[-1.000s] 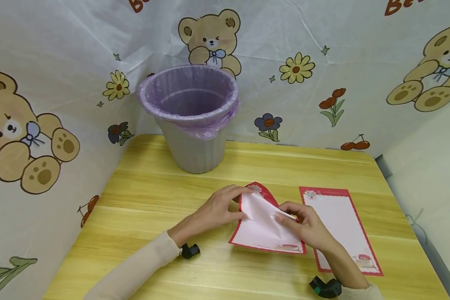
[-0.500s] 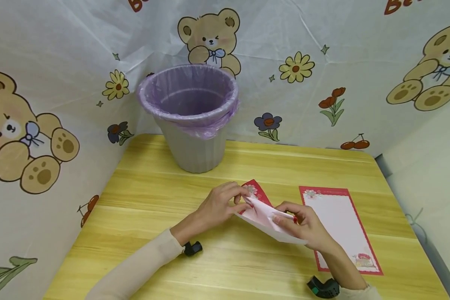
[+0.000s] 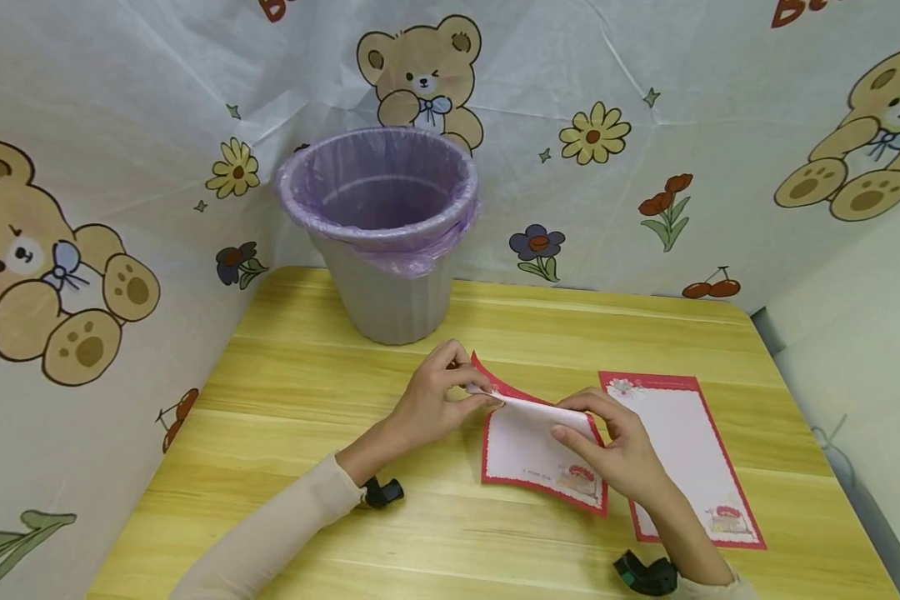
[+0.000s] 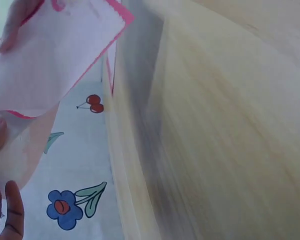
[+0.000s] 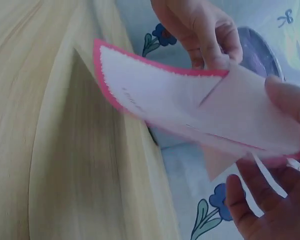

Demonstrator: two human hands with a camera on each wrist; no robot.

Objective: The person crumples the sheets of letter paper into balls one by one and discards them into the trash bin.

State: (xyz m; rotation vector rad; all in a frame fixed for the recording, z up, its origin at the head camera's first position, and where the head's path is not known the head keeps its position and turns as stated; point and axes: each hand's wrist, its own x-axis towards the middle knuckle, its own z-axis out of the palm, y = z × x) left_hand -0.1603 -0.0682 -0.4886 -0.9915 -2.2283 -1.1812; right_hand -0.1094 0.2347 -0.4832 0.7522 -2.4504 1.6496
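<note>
A sheet of red-bordered stationery paper (image 3: 536,442) is held up over the table, bent across its middle. The left hand (image 3: 437,392) pinches its left edge at the fold between thumb and fingers. At the right edge, the right hand (image 3: 617,446) grips the sheet with its thumb on the near face and its fingers behind. In the right wrist view the paper (image 5: 155,82) shows a crease, and a flap lies toward the right thumb (image 5: 285,97). The left wrist view shows the paper (image 4: 55,55) raised off the wood surface.
A second red-bordered sheet (image 3: 682,450) lies flat on the table (image 3: 307,417) at the right. A grey bin (image 3: 397,300) with a purple liner stands at the back left. Bear-printed cloth (image 3: 540,67) hangs behind and beside the table.
The sheet's lower part has swung up and then down again, and its middle is now bent at a fold. The left hand has shifted its pinch along the edge and risen slightly.
</note>
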